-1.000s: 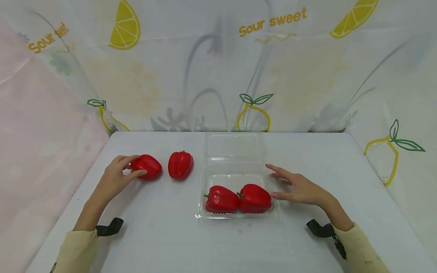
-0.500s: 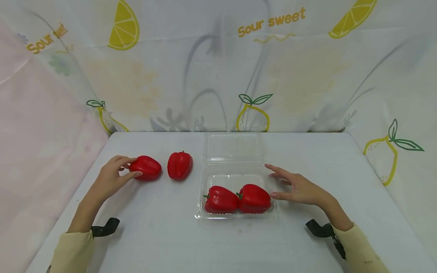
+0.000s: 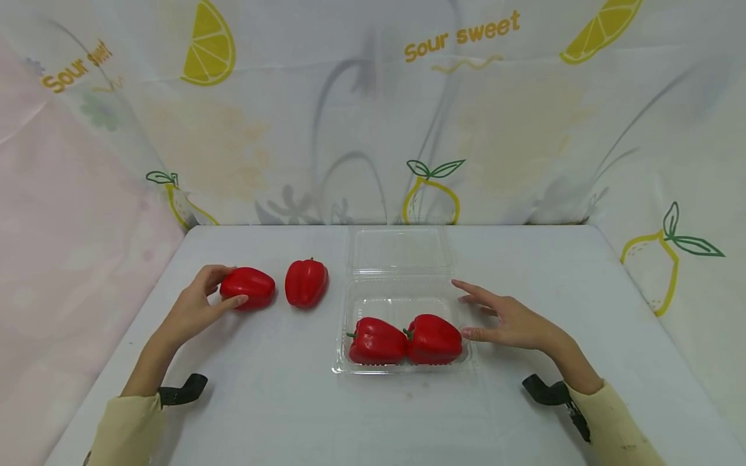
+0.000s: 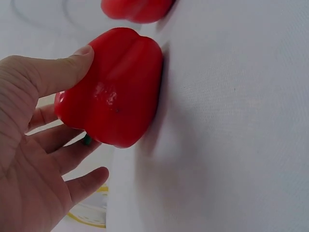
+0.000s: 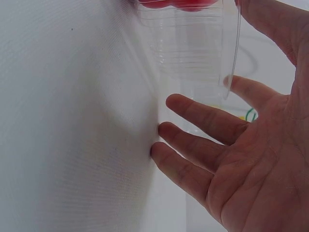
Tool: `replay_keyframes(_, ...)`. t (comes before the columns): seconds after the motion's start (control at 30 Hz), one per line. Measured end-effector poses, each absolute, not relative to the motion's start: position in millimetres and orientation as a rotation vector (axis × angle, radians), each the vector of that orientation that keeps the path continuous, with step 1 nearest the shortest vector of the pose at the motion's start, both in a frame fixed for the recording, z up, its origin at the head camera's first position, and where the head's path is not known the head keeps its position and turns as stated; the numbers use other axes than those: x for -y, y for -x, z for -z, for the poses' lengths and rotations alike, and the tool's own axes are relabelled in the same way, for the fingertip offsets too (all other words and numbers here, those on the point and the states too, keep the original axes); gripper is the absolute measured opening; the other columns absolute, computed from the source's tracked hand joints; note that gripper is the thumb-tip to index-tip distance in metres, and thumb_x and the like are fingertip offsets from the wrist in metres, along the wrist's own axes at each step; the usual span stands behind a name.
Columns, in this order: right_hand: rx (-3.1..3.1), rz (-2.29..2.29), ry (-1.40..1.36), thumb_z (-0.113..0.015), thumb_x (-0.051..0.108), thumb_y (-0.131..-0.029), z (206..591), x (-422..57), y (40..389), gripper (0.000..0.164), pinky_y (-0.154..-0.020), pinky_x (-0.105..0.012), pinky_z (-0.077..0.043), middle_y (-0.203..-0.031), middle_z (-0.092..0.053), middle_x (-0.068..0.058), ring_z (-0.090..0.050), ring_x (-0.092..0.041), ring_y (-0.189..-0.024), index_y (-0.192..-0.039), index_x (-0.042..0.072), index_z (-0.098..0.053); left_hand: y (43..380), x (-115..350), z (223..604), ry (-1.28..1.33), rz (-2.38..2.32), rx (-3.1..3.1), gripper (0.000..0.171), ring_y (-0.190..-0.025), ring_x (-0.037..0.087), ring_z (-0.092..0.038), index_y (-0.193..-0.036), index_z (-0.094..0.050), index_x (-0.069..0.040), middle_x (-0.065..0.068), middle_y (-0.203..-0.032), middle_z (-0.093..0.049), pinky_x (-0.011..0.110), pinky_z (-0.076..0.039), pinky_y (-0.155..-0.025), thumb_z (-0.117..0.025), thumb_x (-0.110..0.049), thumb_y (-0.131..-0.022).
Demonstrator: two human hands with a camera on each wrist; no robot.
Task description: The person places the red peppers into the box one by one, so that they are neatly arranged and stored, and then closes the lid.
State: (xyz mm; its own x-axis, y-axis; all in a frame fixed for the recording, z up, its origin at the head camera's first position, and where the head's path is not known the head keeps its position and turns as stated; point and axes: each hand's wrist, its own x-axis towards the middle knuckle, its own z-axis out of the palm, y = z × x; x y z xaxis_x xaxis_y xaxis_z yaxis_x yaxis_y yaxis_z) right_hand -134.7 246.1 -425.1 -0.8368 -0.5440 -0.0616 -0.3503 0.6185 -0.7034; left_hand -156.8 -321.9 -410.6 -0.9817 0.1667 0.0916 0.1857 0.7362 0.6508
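At the left of the table my left hand (image 3: 198,304) pinches a red bell pepper (image 3: 249,288) from its left side. In the left wrist view the thumb presses on this bell pepper (image 4: 113,92), while other fingers pass behind it near its green stem. A second red bell pepper (image 3: 306,283) stands just to the right. In the middle, a clear plastic clamshell box (image 3: 402,288) lies with its lid folded back; two red bell peppers, one left (image 3: 377,341) and one right (image 3: 434,339), sit along its front. My right hand (image 3: 507,320) has its fingers spread at the box's right rim.
White cloth covers the table (image 3: 280,401), which ends at a printed lemon curtain (image 3: 326,116) behind. The transparent lid (image 3: 401,249) reaches back almost to the table's far edge. A black wrist mount (image 3: 185,389) juts from the left sleeve, another (image 3: 544,390) from the right.
My left hand eased slightly off to the left, then came back in, with its thumb lying further over the bell pepper. My right hand and the box have stayed in place.
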Motion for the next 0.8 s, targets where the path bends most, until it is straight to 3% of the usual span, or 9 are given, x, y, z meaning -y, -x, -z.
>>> replay_keyframes(0.23,-2.572,1.033,0.725,-0.072,0.045,-0.086,426,-247,135,0.084,-0.094,-0.061,-0.046,-0.140,-0.053,-0.015,-0.051,-0.039,-0.126,-0.155,0.023,-0.029,157,323,411,0.250,1.086,2.912,0.076,-0.124,0.047,-0.046,-0.145,-0.037,0.002,0.028,-0.141,-0.045,0.063,-0.044,-0.094,-0.075,-0.032,-0.088)
replay_keyframes(0.8,-2.565,1.042,0.726,-0.073,0.044,-0.086,424,-247,134,0.085,-0.095,-0.061,-0.046,-0.141,-0.053,-0.015,-0.051,-0.038,-0.127,-0.155,0.022,-0.029,142,309,390,0.201,1.042,2.817,0.068,-0.118,0.045,-0.051,-0.141,-0.046,0.001,0.024,-0.136,-0.050,0.064,-0.046,-0.091,-0.075,-0.029,-0.088)
